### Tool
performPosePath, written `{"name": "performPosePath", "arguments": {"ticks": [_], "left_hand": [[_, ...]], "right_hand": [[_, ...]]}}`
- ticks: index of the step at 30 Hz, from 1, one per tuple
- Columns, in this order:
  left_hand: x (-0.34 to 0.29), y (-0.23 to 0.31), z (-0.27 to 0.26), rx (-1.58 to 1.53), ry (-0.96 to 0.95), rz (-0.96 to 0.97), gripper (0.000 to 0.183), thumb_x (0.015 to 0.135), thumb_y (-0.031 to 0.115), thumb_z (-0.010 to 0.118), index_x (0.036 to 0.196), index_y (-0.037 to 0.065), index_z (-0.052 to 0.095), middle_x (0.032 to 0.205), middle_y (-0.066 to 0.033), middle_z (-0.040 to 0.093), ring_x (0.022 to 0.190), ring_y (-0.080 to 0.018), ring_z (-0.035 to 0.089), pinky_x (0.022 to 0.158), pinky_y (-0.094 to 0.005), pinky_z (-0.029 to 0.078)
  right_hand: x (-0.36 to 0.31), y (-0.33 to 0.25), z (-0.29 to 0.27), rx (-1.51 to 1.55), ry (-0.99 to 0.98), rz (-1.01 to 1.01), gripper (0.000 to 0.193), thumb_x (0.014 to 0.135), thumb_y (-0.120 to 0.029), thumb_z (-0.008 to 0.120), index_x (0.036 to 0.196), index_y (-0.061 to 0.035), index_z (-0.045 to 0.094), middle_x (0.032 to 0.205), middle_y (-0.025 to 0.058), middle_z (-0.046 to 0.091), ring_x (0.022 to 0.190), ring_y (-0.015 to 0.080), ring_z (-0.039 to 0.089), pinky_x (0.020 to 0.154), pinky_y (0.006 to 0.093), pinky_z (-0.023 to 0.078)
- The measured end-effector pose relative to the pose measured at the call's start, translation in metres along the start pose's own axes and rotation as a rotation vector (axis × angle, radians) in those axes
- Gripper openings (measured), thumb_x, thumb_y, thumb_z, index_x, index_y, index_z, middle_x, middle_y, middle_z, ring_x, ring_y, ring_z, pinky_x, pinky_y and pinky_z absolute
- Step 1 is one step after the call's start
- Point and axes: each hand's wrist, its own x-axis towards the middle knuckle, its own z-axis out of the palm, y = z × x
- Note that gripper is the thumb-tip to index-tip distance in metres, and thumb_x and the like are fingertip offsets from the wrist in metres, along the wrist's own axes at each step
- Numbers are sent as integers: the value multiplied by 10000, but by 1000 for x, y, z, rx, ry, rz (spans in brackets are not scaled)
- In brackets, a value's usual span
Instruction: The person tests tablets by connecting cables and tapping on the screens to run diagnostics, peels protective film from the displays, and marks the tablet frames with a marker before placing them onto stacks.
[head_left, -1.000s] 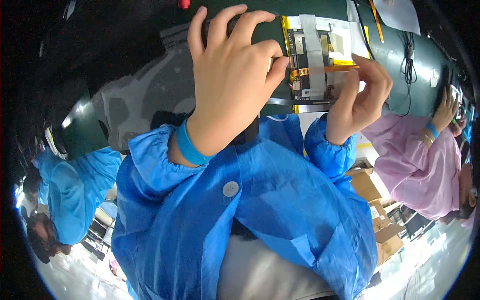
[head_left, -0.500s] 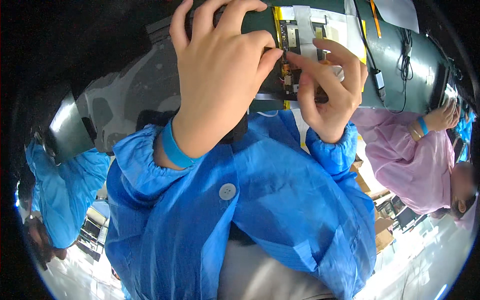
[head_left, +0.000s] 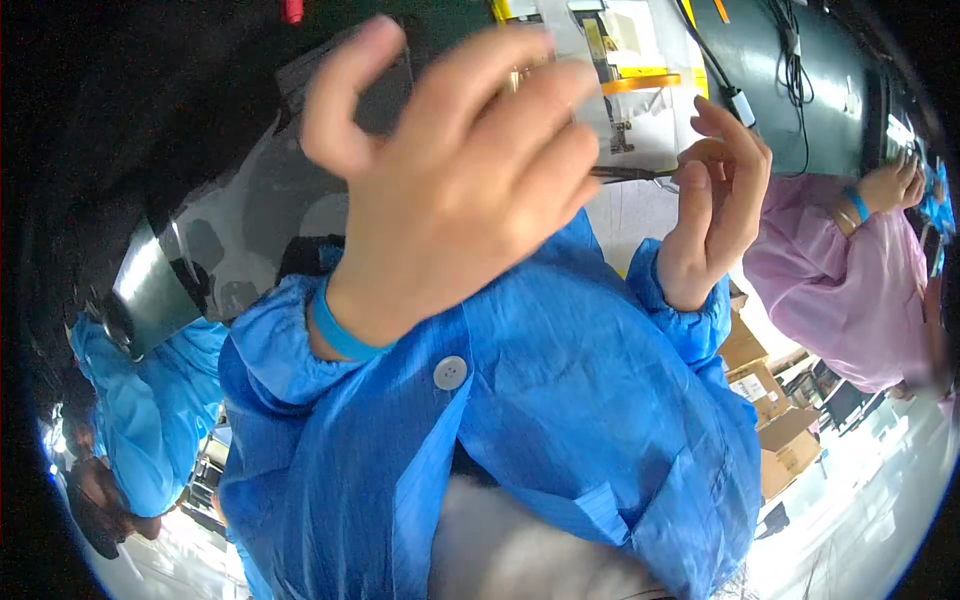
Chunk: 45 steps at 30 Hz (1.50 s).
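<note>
- Currently, left hand (head_left: 455, 185) and right hand (head_left: 728, 200) are sitting apart, upper frame; I cannot tell their grip.
- Orange ribbon (head_left: 645, 84) is lying exposed; a snagging hand could tear it.

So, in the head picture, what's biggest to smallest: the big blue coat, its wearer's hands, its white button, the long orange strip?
1. Blue coat
2. Left hand
3. Right hand
4. White button and orange strip: too alike to rank

We see an opened device (head_left: 648, 112) on the bench (head_left: 838, 125), partly behind our left hand (head_left: 460, 185). Our right hand (head_left: 718, 205) is by its right edge; farther right, a cable bundle (head_left: 793, 62).
</note>
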Motion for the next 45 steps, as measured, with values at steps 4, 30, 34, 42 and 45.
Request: {"name": "performPosePath", "arguments": {"ticks": [4, 30, 34, 42, 45], "left_hand": [[-15, 1, -3, 113, -15, 97, 240, 611, 443, 723, 751, 263, 645, 1059, 137, 596, 1007, -97, 483, 921, -394, 203], [2, -5, -9, -177, -18, -80, 182, 619, 209, 784, 765, 207, 675, 819, 92, 640, 831, -126, 572, 812, -312, 338], [6, -14, 2, -11, 3, -95, 173, 612, 230, 777, 748, 243, 672, 955, 91, 621, 960, -149, 541, 892, -349, 321], [12, -9, 18, 3, -47, -114, 165, 610, 230, 773, 731, 242, 662, 975, 101, 614, 1000, -151, 523, 921, -388, 278], [9, -8, 17, 5, -66, -118, 162, 609, 230, 772, 725, 241, 659, 983, 105, 612, 1015, -151, 516, 932, -402, 262]], "right_hand": [[-24, -5, -10, -135, -27, 198, 275, 828, -50, 600, 1087, 5, 523, 740, 47, 575, 587, 88, 487, 533, 223, 393], [0, -26, 39, 566, -177, 229, 226, 847, 33, 568, 1061, -1, 500, 845, 91, 611, 698, 112, 604, 596, 220, 467], [7, -12, 41, -32, -113, 78, 229, 922, -3, 428, 1129, 1, 524, 777, 86, 636, 654, 86, 570, 584, 214, 451], [1, 5, 28, -162, -76, 28, 144, 816, 17, 580, 945, -32, 619, 749, 102, 599, 640, 188, 600, 552, 273, 459], [-1, 7, 30, -91, -65, -5, 146, 780, 25, 606, 907, -38, 639, 741, 99, 591, 617, 217, 586, 543, 290, 458]]}}
